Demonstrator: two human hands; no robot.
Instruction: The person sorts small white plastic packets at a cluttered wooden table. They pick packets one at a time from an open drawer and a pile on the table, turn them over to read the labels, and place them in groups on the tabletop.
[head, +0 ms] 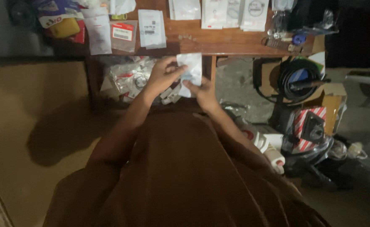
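You held a small white packet [192, 70] in both hands, in front of the near edge of the wooden table [218, 42], just below the tabletop. Your left hand [163, 75] gripped the packet's upper left part, fingers curled closed over it. Your right hand [202, 93] pinched its lower edge, thumb and fingers closed on the packet. The packet stood roughly upright, a little tilted.

On the table lay a row of flat clear and white bags [151, 27], one with a red label [123, 33], and a yellow object [65, 27] at far left. Below the table, behind your left hand, sat a heap of clear bags with ring-shaped parts [130, 77]. To your right, a box held coiled black cable [299, 80]; beside it stood a red-and-white striped carton [306, 126].
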